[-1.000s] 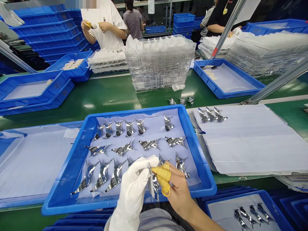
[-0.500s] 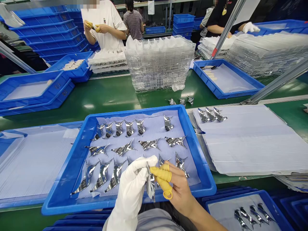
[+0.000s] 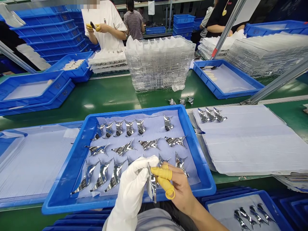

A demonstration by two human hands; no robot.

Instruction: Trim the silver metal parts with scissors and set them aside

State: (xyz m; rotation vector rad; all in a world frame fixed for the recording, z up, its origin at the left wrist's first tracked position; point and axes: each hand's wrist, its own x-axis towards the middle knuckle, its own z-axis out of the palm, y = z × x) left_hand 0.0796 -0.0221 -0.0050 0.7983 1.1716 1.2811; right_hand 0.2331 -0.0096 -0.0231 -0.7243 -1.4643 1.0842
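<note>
My left hand (image 3: 134, 179), in a white glove, pinches a shiny curved metal piece (image 3: 151, 189) over the front part of a blue tray (image 3: 202, 163). Yellow finger covers are on the fingers of my right hand (image 3: 174, 183), which are closed on the same piece from the right. The piece hangs downward between both hands. Rows of similar shiny pieces (image 3: 124, 148) lie on white paper in the tray; my hands partly hide some in the front row.
Three metal pieces (image 3: 211, 115) lie on a paper stack (image 3: 255, 144) at right. Behind the tray stand clear stacked trays (image 3: 160, 67). A metal post (image 3: 279, 81) slants at right. A person (image 3: 104, 24) works across the table.
My hands and the held piece have barely shifted. Across the table, the person's hands have moved slightly, and a white-gloved hand at the upper right is no longer seen.
</note>
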